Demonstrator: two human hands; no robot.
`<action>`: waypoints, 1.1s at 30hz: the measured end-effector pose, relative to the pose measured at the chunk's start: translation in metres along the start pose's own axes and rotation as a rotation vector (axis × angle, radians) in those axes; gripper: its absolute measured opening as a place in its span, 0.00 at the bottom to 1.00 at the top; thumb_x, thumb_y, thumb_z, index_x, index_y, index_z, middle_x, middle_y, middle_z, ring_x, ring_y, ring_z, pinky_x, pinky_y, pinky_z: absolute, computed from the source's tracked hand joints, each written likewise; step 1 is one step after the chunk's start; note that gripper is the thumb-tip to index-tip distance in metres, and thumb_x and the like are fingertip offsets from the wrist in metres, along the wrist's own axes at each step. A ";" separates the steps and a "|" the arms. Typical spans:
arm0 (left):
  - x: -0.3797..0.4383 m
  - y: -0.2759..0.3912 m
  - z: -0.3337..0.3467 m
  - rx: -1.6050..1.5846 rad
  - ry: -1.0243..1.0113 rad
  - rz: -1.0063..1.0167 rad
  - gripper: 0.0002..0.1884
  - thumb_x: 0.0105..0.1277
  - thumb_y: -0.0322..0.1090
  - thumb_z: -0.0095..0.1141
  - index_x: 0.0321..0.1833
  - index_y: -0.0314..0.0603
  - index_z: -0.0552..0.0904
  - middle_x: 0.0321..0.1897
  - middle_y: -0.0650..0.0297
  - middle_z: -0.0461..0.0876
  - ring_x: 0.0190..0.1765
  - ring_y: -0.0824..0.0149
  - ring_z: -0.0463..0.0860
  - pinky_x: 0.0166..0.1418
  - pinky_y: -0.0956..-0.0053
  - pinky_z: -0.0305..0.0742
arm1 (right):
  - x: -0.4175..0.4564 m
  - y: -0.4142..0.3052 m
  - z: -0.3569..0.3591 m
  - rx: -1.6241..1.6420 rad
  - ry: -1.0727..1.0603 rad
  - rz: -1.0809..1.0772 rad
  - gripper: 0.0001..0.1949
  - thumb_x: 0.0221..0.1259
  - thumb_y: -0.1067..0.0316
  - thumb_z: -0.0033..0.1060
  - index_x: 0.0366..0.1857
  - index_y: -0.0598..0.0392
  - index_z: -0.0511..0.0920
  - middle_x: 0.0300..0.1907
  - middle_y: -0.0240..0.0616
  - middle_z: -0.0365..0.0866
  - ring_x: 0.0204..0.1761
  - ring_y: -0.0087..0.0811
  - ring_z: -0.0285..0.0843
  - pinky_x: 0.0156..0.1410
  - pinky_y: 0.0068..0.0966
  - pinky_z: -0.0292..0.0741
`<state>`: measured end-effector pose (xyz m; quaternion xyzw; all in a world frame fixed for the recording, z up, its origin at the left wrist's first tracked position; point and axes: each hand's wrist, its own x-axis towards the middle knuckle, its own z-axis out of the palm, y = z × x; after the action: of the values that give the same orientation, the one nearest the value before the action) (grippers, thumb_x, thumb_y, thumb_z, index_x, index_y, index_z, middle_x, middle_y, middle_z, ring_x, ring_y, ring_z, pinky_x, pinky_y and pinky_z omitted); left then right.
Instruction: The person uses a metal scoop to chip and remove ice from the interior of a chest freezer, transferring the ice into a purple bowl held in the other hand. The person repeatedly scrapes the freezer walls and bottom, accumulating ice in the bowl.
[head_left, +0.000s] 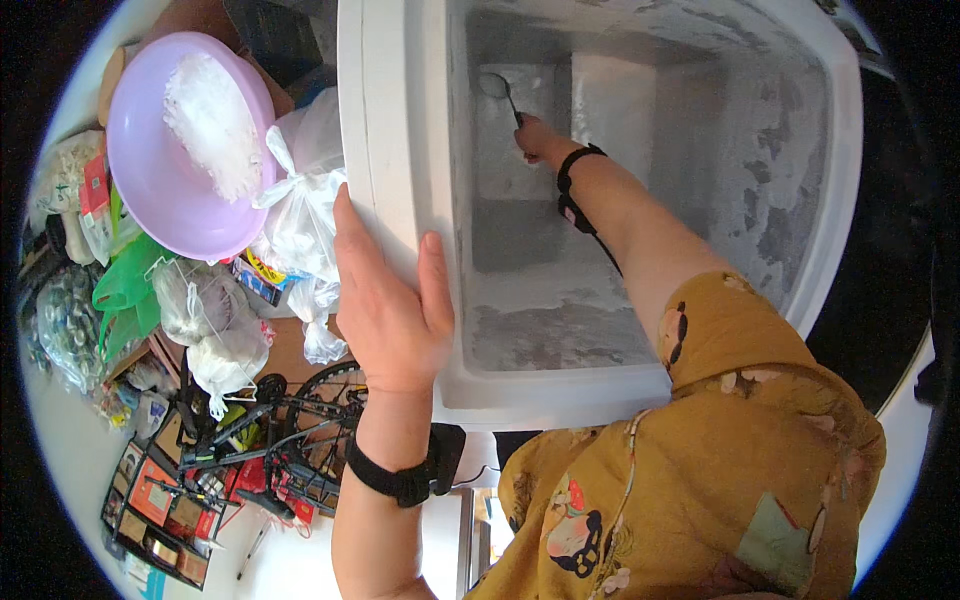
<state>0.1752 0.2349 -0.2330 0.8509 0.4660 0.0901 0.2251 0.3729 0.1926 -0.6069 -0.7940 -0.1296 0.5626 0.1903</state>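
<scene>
A white chest freezer (397, 112) stands open before me, its inner walls patched with frost. My left hand (394, 307) grips its thick rim at the left side, fingers on the outer edge and thumb towards the inside. Deep inside the freezer, my right hand (534, 139) is closed on the dark handle of a metal ladle (493, 85). The round head of the ladle is at the freezer's floor, near a corner. Outside, left of the rim, a light purple plastic basin (154, 202) holds a heap of white frost or ice (212, 124).
Tied white plastic bags (300, 217) lie between basin and freezer. More filled bags (206, 300), a green plastic bag (131, 289), a black bicycle (277, 442) and a shelf with boxes (161, 510) are at the left.
</scene>
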 end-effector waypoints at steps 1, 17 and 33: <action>0.006 0.002 0.002 -0.004 0.011 0.050 0.37 0.70 0.42 0.55 0.74 0.27 0.56 0.61 0.37 0.71 0.57 0.38 0.78 0.56 0.57 0.76 | 0.016 0.014 0.002 -0.097 -0.003 -0.035 0.09 0.71 0.71 0.45 0.49 0.58 0.72 0.33 0.47 0.79 0.24 0.35 0.75 0.28 0.39 0.75; 0.010 0.002 0.006 -0.026 0.037 0.097 0.37 0.69 0.41 0.57 0.73 0.25 0.57 0.62 0.37 0.71 0.58 0.39 0.78 0.59 0.58 0.75 | -0.025 0.104 0.067 -1.785 -0.424 -0.723 0.23 0.67 0.65 0.53 0.56 0.78 0.74 0.48 0.72 0.80 0.43 0.53 0.86 0.52 0.48 0.82; 0.007 -0.001 0.008 -0.029 0.057 0.093 0.36 0.69 0.41 0.57 0.73 0.27 0.58 0.61 0.38 0.72 0.57 0.39 0.78 0.58 0.59 0.76 | -0.056 0.089 0.059 -1.737 -0.717 -0.788 0.23 0.58 0.65 0.66 0.56 0.62 0.75 0.45 0.52 0.86 0.44 0.46 0.84 0.52 0.44 0.76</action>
<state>0.1807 0.2387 -0.2407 0.8652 0.4310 0.1316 0.2197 0.2977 0.0982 -0.6170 -0.3431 -0.7947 0.3762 -0.3304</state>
